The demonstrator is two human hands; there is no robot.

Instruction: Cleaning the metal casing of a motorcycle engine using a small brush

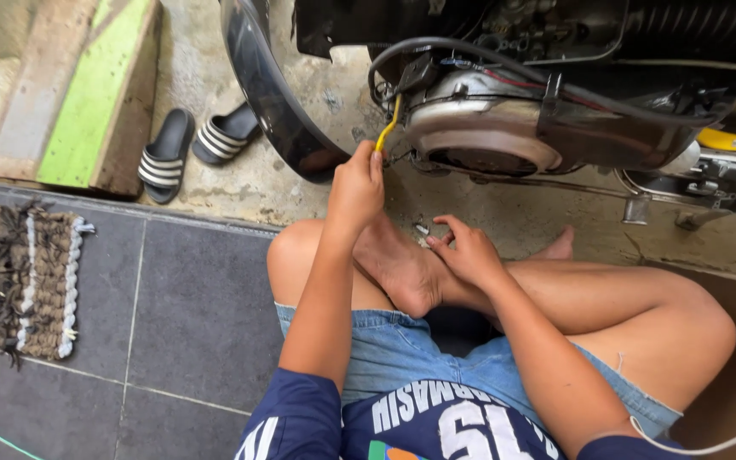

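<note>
I sit cross-legged on the floor in front of a scooter engine (504,128). My left hand (356,183) is raised and grips the lower end of a yellow wire (388,128) that runs up to the engine's left side. My right hand (466,249) rests over my foot, its fingertips pinched near a small metal part (422,230) lying on the concrete; I cannot tell whether the fingers hold it. The engine's round silver cover sits just right of my left hand.
A black fender (270,94) curves down left of the engine. A pair of striped black sandals (193,145) lies on the concrete, beside a green-topped step (87,94). A woven mat (19,277) lies on grey tiles at left. The scooter's stand and footboard (709,183) are at right.
</note>
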